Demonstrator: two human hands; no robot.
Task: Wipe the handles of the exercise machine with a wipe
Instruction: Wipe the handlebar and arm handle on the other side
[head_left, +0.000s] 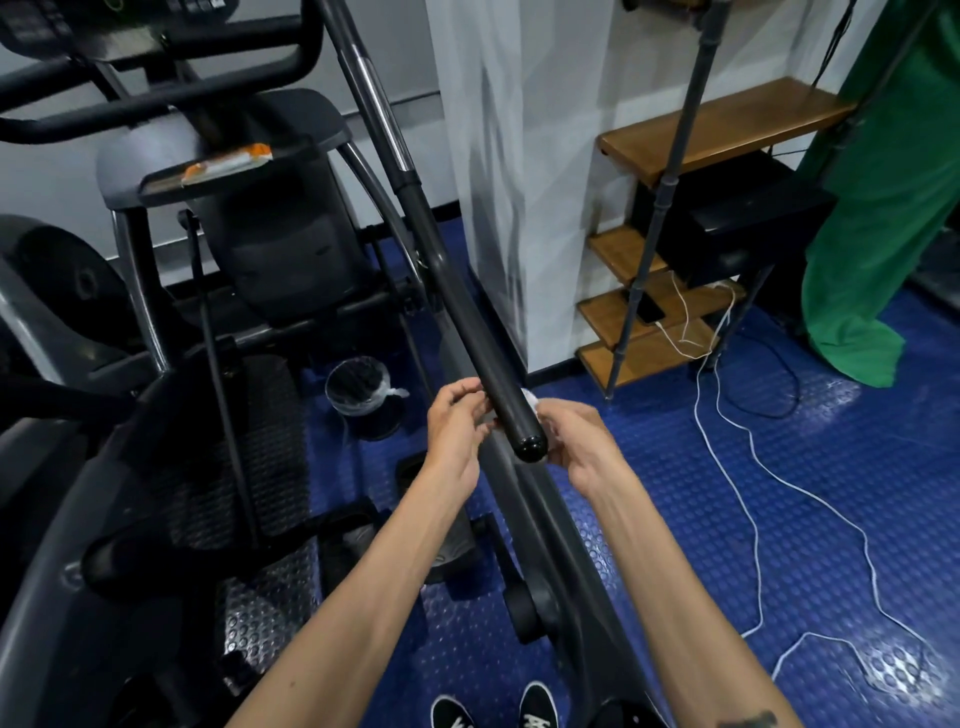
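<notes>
Head view, looking down along the exercise machine. Long black handle runs diagonally from upper centre down to its rounded end cap, which sits between the two hands.

Left hand: just left of the handle's lower end, fingers curled toward it, fingertips at the bar. Whether they pinch the wipe or only touch the bar cannot be told.

Right hand: just right of the end cap, fingers curled around a white wipe (only a small crumpled bit shows, peeking out behind the bar). Wipe lies against the far side of the handle near its tip.

Surroundings: orange-and-white wipe packet lying on the machine's console tray. Small bin with a clear liner on the blue studded floor, below and left of the hands. Wooden shelf unit at right, white cables trailing from it across the floor. Green cloth hanging at far right. Two black shoes at the bottom edge.
</notes>
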